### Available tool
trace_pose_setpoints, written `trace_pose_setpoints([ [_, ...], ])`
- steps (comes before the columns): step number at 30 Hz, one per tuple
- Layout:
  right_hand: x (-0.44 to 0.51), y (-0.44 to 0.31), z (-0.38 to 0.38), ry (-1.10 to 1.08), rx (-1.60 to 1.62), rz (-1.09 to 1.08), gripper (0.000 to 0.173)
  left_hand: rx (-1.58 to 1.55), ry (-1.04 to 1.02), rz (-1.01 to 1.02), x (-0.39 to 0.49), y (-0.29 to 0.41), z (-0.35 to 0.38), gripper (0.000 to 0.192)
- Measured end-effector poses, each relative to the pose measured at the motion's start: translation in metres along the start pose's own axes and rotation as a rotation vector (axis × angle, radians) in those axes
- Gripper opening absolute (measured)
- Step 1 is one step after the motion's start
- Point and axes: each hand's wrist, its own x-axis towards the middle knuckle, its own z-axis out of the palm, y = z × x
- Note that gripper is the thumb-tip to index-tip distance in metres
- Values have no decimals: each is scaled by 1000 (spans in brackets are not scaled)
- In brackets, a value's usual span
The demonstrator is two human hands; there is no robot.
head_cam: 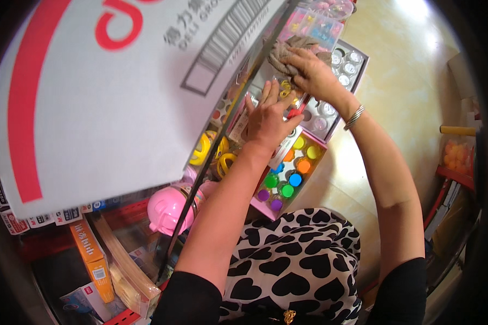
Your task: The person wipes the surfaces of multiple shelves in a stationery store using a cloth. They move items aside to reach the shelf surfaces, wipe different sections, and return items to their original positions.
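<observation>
My right hand point(315, 75) presses on a bunched grey-brown cloth point(282, 57) at the upper centre, close to a clear divided plastic case point(305, 24) with small coloured pieces. Below and to the left, my left hand point(270, 118) lies with spread fingers over packages, near a clear pack with yellow items point(285, 87); whether it grips one is hidden. A box of small round-lidded jars point(349, 68) lies beside my right hand. Nearer my body is a box with bright coloured caps point(287, 190), partly under a white card point(286, 148).
A large white carton point(105, 122) fills the upper left, beside a dark shelf edge point(203, 170). A pink plastic container point(168, 209) and yellow-handled items point(201, 150) sit by that edge. An orange box point(91, 260) stands lower left. A tub of orange balls point(457, 154) is at the far right.
</observation>
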Motion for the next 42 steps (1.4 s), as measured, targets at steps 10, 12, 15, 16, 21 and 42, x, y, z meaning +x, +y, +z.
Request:
trace_pose_setpoints([
  [10,66,-107,66,207,523,-13,34,-83,-159,-126,-11,-4,16,70],
  [12,79,-125,115,128,205,-296,32,-12,-26,23,-24,-4,19,81],
  [15,89,-127,159,83,539,-354,35,-447,135,64,-58,7,9,54],
  [16,85,-125,163,46,600,-335,35,-445,195,109,-72,16,0,46],
  [21,54,-139,141,-12,606,-255,40,-370,169,141,-113,62,-59,16],
  [42,89,-245,231,-428,125,-404,48,-564,-346,-141,-271,54,-154,26],
])
